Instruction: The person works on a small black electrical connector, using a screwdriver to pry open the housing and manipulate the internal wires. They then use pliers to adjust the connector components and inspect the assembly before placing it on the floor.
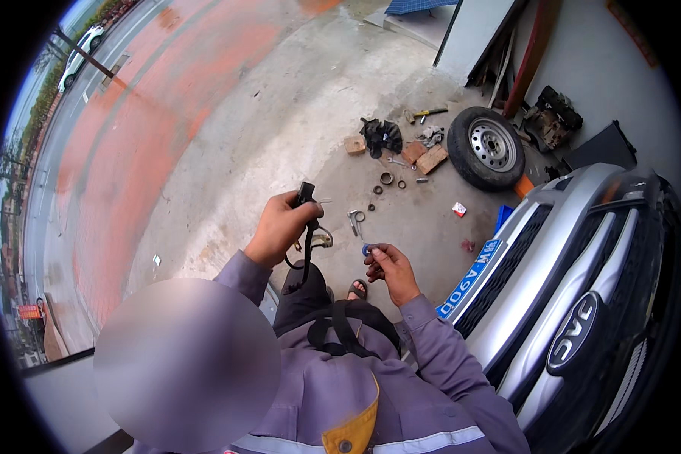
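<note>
My left hand [280, 227] is closed round a black plastic part [307, 194] with a block-like top end. A black cable [306, 261] hangs from it in a loop, and a thin light pin or wire sticks out to its right. Just below that hand shows a curved metal piece [322, 239]; whether it is attached to the cable I cannot tell. My right hand [392, 271] pinches a small blue-handled tool [366, 249], like a screwdriver, its slim shaft pointing up and away from me. My two hands are apart, above my knees.
Ahead on the concrete lie metal rings [387, 178], bricks [432, 160], a black bag or cloth [381, 137] and a hammer [430, 113]. A wheel [492, 147] lies near the wall. The silver front of a vehicle [537, 295] stands close on my right.
</note>
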Tool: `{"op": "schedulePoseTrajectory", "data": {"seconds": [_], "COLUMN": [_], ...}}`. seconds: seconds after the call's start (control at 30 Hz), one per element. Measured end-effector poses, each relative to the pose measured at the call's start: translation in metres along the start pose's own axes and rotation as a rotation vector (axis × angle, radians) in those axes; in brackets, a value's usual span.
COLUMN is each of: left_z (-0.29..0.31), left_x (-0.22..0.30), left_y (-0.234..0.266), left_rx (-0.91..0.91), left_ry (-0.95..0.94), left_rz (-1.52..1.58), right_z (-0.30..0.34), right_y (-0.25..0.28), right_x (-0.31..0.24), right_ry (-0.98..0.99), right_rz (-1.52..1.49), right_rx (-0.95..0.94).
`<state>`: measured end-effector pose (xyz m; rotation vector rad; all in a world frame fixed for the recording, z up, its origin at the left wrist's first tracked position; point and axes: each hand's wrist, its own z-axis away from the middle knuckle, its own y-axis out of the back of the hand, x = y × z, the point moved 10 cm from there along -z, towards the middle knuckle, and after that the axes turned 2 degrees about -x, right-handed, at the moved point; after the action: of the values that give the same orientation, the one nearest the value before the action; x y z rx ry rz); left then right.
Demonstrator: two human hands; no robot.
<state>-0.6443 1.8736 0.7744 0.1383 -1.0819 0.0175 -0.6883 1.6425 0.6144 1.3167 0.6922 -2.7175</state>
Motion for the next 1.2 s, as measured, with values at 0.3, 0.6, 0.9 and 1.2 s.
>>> {"op": "schedulePoseTrajectory", "data": {"seconds": [0.3,0.6,0.9,1.2], "left_z": [-0.297,-0.541,-0.822,-0.924], "left_x": [0.129,0.309,0.402,0.519], "left_y": [-0.097,-0.218,-0.365,-0.596], "left_rx": [-0.396,-0.766,-0.850,-1.180], "left_ry": [-0.165,-0.209,0.001,0.016], "left_rz": [0.363,-0.035,-0.209,-0.425], "right_z": [-0.217,-0.361,-0.569,-0.582], "right_y": [-0.006,0.101,0.288,0.476], "right_x": [-0.301,-0.484,-0.644,-0.783], "right_ry": [0.497,0.720,0.843,0.662], "right_rz": [0.241,-0.097,-0.181,-0.235], "right_rx": [0.077,0.614,0.706,0.980]}}
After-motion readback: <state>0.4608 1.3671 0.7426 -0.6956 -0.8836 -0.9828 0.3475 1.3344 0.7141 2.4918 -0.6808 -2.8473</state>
